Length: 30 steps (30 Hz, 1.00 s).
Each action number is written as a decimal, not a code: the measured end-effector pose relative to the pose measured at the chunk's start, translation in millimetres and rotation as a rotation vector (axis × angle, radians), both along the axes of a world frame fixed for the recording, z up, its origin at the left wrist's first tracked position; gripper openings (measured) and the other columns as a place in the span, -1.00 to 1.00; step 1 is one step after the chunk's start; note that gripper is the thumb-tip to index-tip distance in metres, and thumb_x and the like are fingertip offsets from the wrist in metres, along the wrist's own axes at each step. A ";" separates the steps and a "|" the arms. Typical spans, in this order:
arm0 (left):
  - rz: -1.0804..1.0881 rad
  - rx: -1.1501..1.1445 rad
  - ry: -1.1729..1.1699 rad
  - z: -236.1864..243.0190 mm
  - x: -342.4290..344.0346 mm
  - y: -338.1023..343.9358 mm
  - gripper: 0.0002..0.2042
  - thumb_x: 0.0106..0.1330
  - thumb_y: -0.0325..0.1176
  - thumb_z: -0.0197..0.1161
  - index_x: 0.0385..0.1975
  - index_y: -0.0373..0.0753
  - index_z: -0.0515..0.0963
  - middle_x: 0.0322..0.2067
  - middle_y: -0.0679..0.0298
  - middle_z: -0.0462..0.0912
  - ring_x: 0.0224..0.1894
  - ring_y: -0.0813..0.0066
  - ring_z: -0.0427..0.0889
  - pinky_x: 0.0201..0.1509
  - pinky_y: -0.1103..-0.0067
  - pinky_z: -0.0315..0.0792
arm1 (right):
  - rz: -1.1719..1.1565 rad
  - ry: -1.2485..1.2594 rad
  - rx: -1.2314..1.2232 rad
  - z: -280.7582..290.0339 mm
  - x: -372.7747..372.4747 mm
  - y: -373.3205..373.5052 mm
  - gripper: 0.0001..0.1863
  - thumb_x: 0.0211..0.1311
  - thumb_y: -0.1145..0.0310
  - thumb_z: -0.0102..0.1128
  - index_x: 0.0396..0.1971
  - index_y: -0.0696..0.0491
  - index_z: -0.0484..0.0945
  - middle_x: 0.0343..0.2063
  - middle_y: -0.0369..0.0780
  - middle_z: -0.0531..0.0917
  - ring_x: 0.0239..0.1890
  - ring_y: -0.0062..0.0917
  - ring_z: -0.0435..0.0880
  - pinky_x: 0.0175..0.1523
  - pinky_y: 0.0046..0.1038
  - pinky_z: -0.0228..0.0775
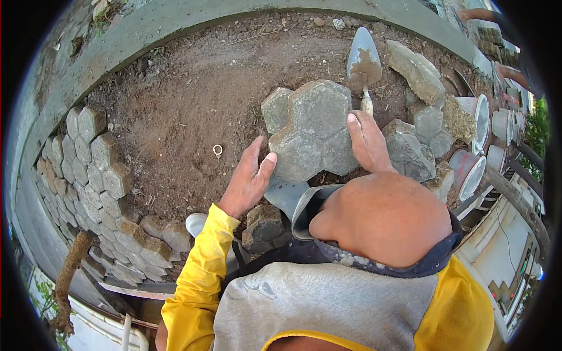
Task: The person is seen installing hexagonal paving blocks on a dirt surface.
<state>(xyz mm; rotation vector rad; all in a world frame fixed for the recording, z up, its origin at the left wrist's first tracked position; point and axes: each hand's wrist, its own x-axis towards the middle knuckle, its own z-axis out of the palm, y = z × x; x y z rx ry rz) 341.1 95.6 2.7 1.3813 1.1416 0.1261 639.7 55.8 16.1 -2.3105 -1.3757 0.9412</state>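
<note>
A grey concrete paving block (pixel 319 126), shaped like joined hexagons, is in front of me, between my two hands. My left hand (pixel 249 180) is at its left edge, thumb and fingers against the side. On the opposite edge my right hand (pixel 370 143) grips, with its thumb along the rim. Whether the block is lifted or rests on the soil cannot be told. Just beyond my right fingers lies a pointed trowel (pixel 364 58), its blade smeared with soil and its handle end close to that hand. Another grey block (pixel 275 110) shows partly behind the held one.
Laid pavers (pixel 88 175) cover the left side, ending in a jagged edge against bare soil (pixel 181 111). A concrete curb (pixel 228 16) bounds the far side. Loose blocks (pixel 417 73) and buckets (pixel 468 169) stand right. A small pale ring (pixel 218 150) lies on the soil. Another person's arm (pixel 512 75) shows far right.
</note>
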 end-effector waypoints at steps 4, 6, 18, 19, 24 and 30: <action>0.310 -0.140 -0.208 1.6 42.5 -21.6 -0.34 0.46 -0.02 0.15 0.29 -0.44 0.17 0.11 -0.05 0.44 0.21 0.24 0.41 0.33 0.40 0.26 | -0.067 0.353 -0.070 0.7 14.4 -6.9 -0.50 0.55 0.02 -0.20 0.01 0.19 0.47 -0.15 -0.04 0.60 -0.07 -0.29 0.56 0.13 -0.28 0.32; 0.286 -0.265 -0.225 -3.0 61.7 -14.3 -0.24 0.36 0.08 0.24 0.26 -0.49 0.20 0.12 -0.16 0.45 0.20 0.15 0.45 0.30 0.37 0.32 | -0.097 0.435 0.036 -4.8 30.0 -15.3 -0.54 0.56 0.07 -0.19 -0.06 0.21 0.46 -0.25 -0.16 0.57 -0.14 -0.46 0.48 0.07 -0.38 0.30; 0.520 -0.123 -0.316 7.3 3.5 -22.8 -0.42 0.32 -0.05 0.36 0.12 -0.40 0.40 -0.08 0.17 0.59 0.00 0.52 0.54 0.12 0.51 0.45 | 0.088 0.302 0.246 37.9 -35.0 30.8 -0.60 0.39 0.15 0.22 -0.28 0.28 0.60 -0.44 -0.30 0.60 -0.32 -0.62 0.48 -0.15 -0.50 0.35; 0.610 -0.132 -0.390 6.8 -4.7 -19.5 -0.44 0.34 -0.06 0.34 0.12 -0.39 0.40 -0.07 0.20 0.59 -0.01 0.54 0.55 0.12 0.52 0.45 | 0.141 0.329 0.252 42.7 -44.3 45.3 -0.58 0.35 0.14 0.27 -0.25 0.29 0.62 -0.41 -0.28 0.63 -0.31 -0.61 0.53 -0.14 -0.50 0.39; 0.938 -0.068 -0.480 20.6 -46.3 12.1 -0.48 0.37 -0.06 0.32 0.09 -0.38 0.43 -0.09 0.22 0.62 -0.07 0.56 0.59 0.06 0.58 0.49 | 0.448 0.327 0.226 44.7 -94.6 135.5 -0.48 0.26 -0.02 0.32 -0.16 0.22 0.67 -0.30 -0.08 0.74 -0.20 -0.41 0.72 -0.05 -0.43 0.50; 1.362 -0.032 -0.616 -25.0 -103.2 23.7 -0.48 0.39 -0.04 0.29 0.07 -0.43 0.48 -0.08 0.23 0.64 -0.09 0.56 0.61 0.07 0.60 0.48 | 0.814 0.359 0.107 -6.9 -189.6 225.0 -0.26 0.23 -0.32 0.13 -0.12 0.17 0.70 -0.26 0.01 0.74 -0.14 -0.18 0.73 0.03 -0.27 0.50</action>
